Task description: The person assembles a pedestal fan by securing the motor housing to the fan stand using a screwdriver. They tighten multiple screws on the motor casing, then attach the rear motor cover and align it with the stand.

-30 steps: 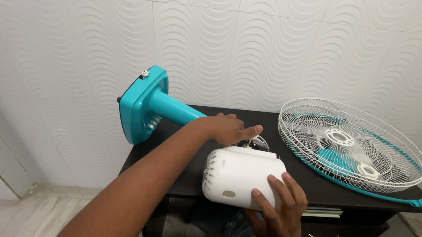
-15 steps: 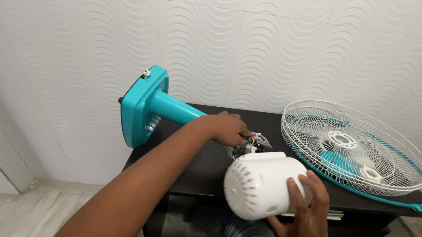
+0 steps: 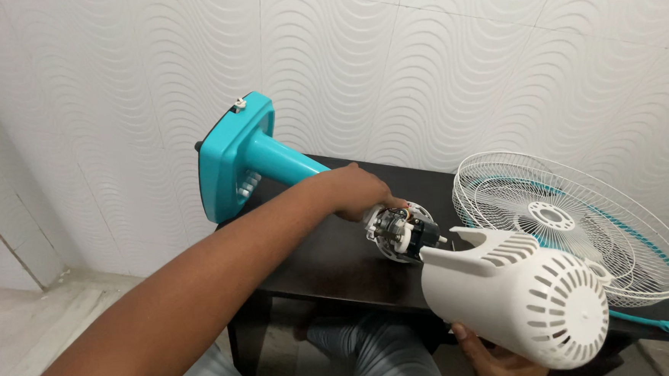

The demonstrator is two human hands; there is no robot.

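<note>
Nearest the camera, a white motor cover (image 3: 520, 300), barrel-shaped with slotted vents over its domed end and side, is held from beneath by the right hand (image 3: 496, 355); only a few of its fingers are seen, curled under the shell. The cover is lifted clear of the exposed motor (image 3: 399, 233), a small metal and copper assembly lying on the dark counter (image 3: 331, 264). The motor is gripped by the left hand (image 3: 357, 190), fingers closed over its rear. Behind, a teal fan stand (image 3: 245, 166) lies tilted. To the right, white wire guards (image 3: 565, 222) rest flat, against a wavy white wall (image 3: 419, 61).
</note>
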